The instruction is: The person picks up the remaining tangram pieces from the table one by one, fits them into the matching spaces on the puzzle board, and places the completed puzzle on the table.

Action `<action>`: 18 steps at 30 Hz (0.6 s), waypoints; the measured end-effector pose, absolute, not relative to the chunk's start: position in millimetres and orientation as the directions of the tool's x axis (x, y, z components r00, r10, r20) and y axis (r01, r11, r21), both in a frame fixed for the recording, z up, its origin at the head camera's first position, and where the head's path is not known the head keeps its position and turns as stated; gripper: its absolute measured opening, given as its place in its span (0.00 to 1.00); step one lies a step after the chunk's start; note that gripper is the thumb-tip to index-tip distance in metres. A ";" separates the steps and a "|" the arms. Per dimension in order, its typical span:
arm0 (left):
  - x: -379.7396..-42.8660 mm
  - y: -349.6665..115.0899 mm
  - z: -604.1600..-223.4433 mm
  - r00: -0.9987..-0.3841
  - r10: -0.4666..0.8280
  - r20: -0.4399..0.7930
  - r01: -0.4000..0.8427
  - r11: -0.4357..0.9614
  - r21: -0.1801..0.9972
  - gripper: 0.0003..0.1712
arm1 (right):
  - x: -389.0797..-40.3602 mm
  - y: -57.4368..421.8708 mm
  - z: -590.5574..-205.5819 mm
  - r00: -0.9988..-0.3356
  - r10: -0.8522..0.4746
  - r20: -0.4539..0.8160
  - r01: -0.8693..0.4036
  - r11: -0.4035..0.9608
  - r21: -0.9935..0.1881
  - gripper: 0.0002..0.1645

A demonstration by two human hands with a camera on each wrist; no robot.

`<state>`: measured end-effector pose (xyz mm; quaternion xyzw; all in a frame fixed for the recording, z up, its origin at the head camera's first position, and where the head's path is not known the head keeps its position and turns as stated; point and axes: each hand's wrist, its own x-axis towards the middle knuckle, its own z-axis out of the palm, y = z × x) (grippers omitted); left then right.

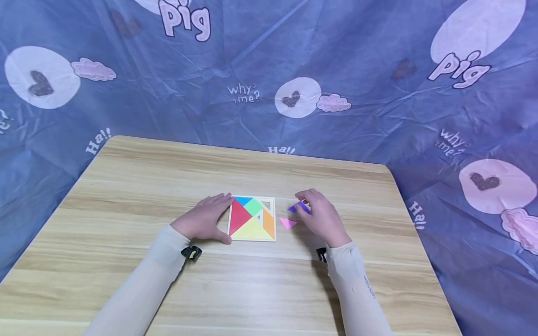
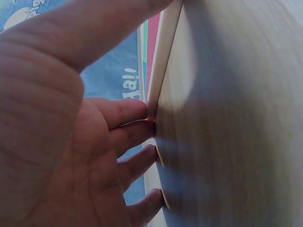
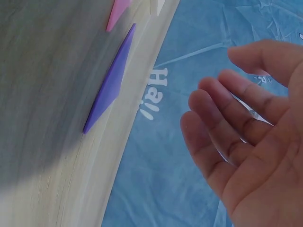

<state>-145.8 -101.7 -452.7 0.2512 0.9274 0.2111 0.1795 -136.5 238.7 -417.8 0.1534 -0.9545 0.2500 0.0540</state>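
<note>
A square tangram tray [image 1: 275, 228] with a pale rim lies on the table. In it sit a red triangle [image 1: 240, 218], a yellow triangle [image 1: 254, 229], a blue triangle [image 1: 242, 200], a green square [image 1: 253, 206] and an orange parallelogram [image 1: 268, 225]. Bare gaps show at its upper right and near its middle. My left hand [image 1: 201, 218] spans the tray's left side, fingers at the far corner and thumb at the near one. Just above a purple triangle [image 3: 111, 80] hovers my right hand [image 1: 321, 218], fingers loosely bent around nothing. A pink triangle [image 1: 287, 222] lies between tray and right hand.
The wood-grain table [image 1: 235, 289] ends at a far edge beyond the tray. Behind it and along its sides hangs a blue printed cloth [image 1: 252, 56]. Dark wrist devices [image 1: 191, 253] are strapped over both pale sleeves.
</note>
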 end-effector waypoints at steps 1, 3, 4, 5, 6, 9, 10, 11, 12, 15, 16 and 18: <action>-145.4 -101.6 -452.6 -0.809 0.542 -0.228 0.390 0.785 0.482 0.70 | -136.2 238.8 -418.3 -0.948 -0.265 0.174 -0.317 0.830 -0.460 0.17; -144.7 -101.5 -452.4 -0.808 0.543 -0.228 0.391 0.785 0.481 0.70 | -135.7 238.5 -419.6 -0.949 -0.268 0.167 -0.315 0.832 -0.457 0.18; -144.5 -101.4 -452.3 -0.809 0.543 -0.227 0.392 0.785 0.480 0.70 | -135.5 238.1 -420.3 -0.948 -0.271 0.165 -0.317 0.832 -0.456 0.18; -144.2 -101.4 -452.2 -0.809 0.543 -0.226 0.392 0.784 0.481 0.70 | -135.2 237.5 -421.0 -0.948 -0.275 0.164 -0.319 0.832 -0.453 0.17; -144.0 -101.3 -452.1 -0.809 0.542 -0.225 0.392 0.785 0.480 0.69 | -135.0 237.2 -421.7 -0.947 -0.278 0.163 -0.322 0.832 -0.451 0.17; -143.8 -100.9 -451.8 -0.809 0.543 -0.224 0.393 0.785 0.479 0.69 | -134.4 236.0 -422.9 -0.945 -0.284 0.163 -0.328 0.833 -0.446 0.17; -143.8 -100.8 -451.6 -0.809 0.543 -0.225 0.394 0.785 0.478 0.69 | -134.3 236.0 -423.4 -0.944 -0.286 0.163 -0.329 0.835 -0.442 0.17; -143.8 -100.7 -451.5 -0.809 0.543 -0.226 0.394 0.786 0.476 0.70 | -134.2 235.9 -423.6 -0.944 -0.287 0.162 -0.330 0.836 -0.439 0.17; -143.8 -100.7 -451.5 -0.809 0.543 -0.228 0.394 0.787 0.475 0.70 | -134.1 235.7 -423.6 -0.944 -0.289 0.162 -0.331 0.836 -0.438 0.17; -144.2 -100.9 -451.6 -0.809 0.541 -0.229 0.392 0.788 0.475 0.70 | -134.1 235.4 -422.8 -0.943 -0.295 0.154 -0.332 0.838 -0.432 0.17; -144.2 -101.1 -451.7 -0.810 0.540 -0.229 0.391 0.788 0.475 0.70 | -134.3 235.1 -422.3 -0.944 -0.296 0.146 -0.330 0.841 -0.430 0.17; -144.3 -101.5 -451.7 -0.812 0.538 -0.228 0.389 0.788 0.477 0.70 | -134.4 234.5 -421.4 -0.947 -0.295 0.130 -0.322 0.846 -0.425 0.17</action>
